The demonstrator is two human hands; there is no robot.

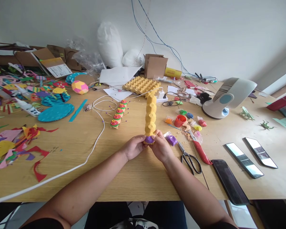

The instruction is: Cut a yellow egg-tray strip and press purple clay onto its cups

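A yellow strip of egg carton (150, 113) stretches away from me above the table, its near cup covered in purple clay (149, 139). My left hand (135, 147) grips this near end from the left, fingers closed at the purple cup. From the other side my right hand (162, 147) pinches the same cup, thumb and fingers against the clay. To the left lies a finished-looking egg-carton caterpillar (118, 115) with red and green clay and pins sticking out at its sides. A packet of purple clay (171, 140) rests just right of my right hand.
Scissors (190, 159), a red-handled knife (202, 152) and a phone (230, 181) lie at right. Beyond them are several clay packets, a red cup (180, 121) and a white fan (226, 98). A white cable (95, 146) crosses the left side, near paper scraps (21, 146). An egg tray (141, 85) sits behind.
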